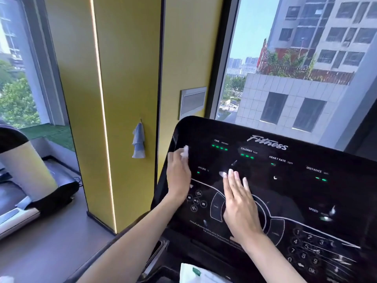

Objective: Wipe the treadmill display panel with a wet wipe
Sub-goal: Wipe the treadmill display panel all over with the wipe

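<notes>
The black glossy treadmill display panel point(285, 190) fills the lower right, with green readouts, a "Fitness" logo and a number pad. My left hand point(178, 176) rests near the panel's upper left corner and pinches a small white wet wipe point(185, 152) against the surface. My right hand point(238, 203) lies flat on the middle of the panel, fingers spread, holding nothing.
A white and green wipe packet point(195, 272) lies in the console tray at the bottom. A yellow pillar point(122, 99) with a blue cloth point(139, 140) hanging on it stands to the left. Another treadmill point(26, 176) is at far left. Windows lie behind.
</notes>
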A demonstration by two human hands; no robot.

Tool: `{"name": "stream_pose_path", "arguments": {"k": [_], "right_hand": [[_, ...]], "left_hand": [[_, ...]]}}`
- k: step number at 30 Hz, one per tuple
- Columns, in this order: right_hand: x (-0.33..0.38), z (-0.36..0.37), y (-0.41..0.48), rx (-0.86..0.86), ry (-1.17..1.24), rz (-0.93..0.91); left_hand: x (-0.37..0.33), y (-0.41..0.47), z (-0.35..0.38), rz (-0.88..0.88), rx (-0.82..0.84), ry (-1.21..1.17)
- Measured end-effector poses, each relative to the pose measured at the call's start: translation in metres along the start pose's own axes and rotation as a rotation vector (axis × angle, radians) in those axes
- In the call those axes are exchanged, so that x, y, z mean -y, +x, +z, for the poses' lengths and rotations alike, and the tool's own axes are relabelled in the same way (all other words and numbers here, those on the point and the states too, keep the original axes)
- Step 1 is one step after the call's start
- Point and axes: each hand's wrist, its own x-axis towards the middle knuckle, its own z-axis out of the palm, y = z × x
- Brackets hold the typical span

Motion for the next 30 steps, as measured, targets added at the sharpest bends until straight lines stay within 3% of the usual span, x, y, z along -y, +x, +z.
{"name": "stream_pose_path", "arguments": {"k": [1,2,4,6,7,9,10,11,14,15,16,19,20,21,23,24,25,28,29,30], "right_hand": [[-0.004,-0.003,0.001,0.014,0.002,-0.020],[-0.007,-0.007,0.001,0.031,0.007,-0.043],[-0.013,-0.014,0.001,0.066,0.033,-0.070],[-0.017,-0.019,-0.002,0.070,0.073,-0.047],[-0.019,-0.021,-0.004,0.060,0.097,-0.016],[-0.022,-0.028,-0.007,0.029,0.149,0.074],[-0.023,-0.030,-0.008,0.014,0.164,0.111],[-0.025,-0.031,-0.008,0.008,0.164,0.132],[-0.030,-0.031,-0.010,0.038,0.122,0.148],[-0.032,-0.032,-0.010,0.062,0.106,0.149],[-0.033,-0.032,-0.010,0.088,0.088,0.148],[-0.032,-0.035,-0.009,0.108,0.038,0.142],[-0.031,-0.035,-0.009,0.097,0.030,0.139],[-0.030,-0.035,-0.009,0.079,0.025,0.137],[-0.031,-0.033,-0.009,0.048,0.012,0.127],[-0.032,-0.032,-0.009,0.039,0.003,0.119],[-0.033,-0.031,-0.010,0.032,-0.003,0.115],[-0.033,-0.029,-0.011,0.015,-0.012,0.119],[-0.033,-0.028,-0.011,0.021,-0.021,0.118],[-0.033,-0.028,-0.011,0.023,-0.033,0.111]], "left_hand": [[-0.009,-0.001,0.004,-0.050,-0.027,0.033],[-0.018,-0.006,0.010,0.062,0.022,0.085],[-0.027,-0.024,0.020,0.482,0.235,0.138],[-0.024,-0.018,0.019,0.665,0.313,0.129],[-0.022,-0.010,0.018,0.610,0.249,0.091],[-0.022,0.005,0.019,0.250,0.055,-0.031],[-0.028,0.007,0.020,0.157,0.037,-0.029],[-0.037,0.004,0.021,0.204,0.086,0.029],[-0.041,-0.004,0.022,0.778,0.396,0.182],[-0.037,0.005,0.018,0.841,0.427,0.183],[-0.034,0.014,0.017,0.771,0.393,0.160],[-0.040,0.028,0.022,0.203,0.097,0.081],[-0.050,0.023,0.026,0.191,0.065,0.107],[-0.058,0.015,0.031,0.293,0.108,0.126],[-0.060,0.001,0.035,0.639,0.275,0.147],[-0.057,0.004,0.033,0.731,0.317,0.147],[-0.053,0.010,0.032,0.702,0.303,0.121],[-0.055,0.017,0.037,0.167,0.041,0.023],[-0.064,0.011,0.039,0.140,0.025,0.048],[-0.072,0.004,0.044,0.246,0.064,0.078]]}}
